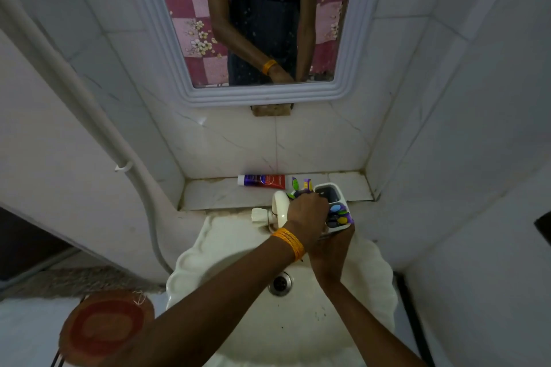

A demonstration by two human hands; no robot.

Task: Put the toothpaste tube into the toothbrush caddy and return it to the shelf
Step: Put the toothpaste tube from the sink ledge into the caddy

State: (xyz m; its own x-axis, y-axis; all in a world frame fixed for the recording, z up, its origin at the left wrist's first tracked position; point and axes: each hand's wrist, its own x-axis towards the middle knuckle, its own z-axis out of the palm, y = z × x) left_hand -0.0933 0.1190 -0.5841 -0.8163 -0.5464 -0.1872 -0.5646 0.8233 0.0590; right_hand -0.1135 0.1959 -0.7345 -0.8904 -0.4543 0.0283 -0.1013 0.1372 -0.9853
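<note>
The red and purple toothpaste tube (262, 181) lies flat on the tiled shelf (220, 195) behind the basin, cap to the left. The white toothbrush caddy (331, 191) is held just above the basin's back right rim, at the shelf's front edge. My right hand (329, 250) grips it from below. My left hand (307, 213), with orange bangles at the wrist, is closed around a bunch of toothbrushes (299, 185) at the caddy's left side. Their bristle heads stick out beyond my fingers. Coloured handle ends (338, 215) show in the caddy's near compartment.
A white scalloped washbasin (208, 262) with a drain (279, 283) lies under my arms, its tap (269, 213) just left of my left hand. A mirror (262, 24) hangs above the shelf. A white pipe (131, 176) runs down the left wall. A round red mat (104, 328) lies at lower left.
</note>
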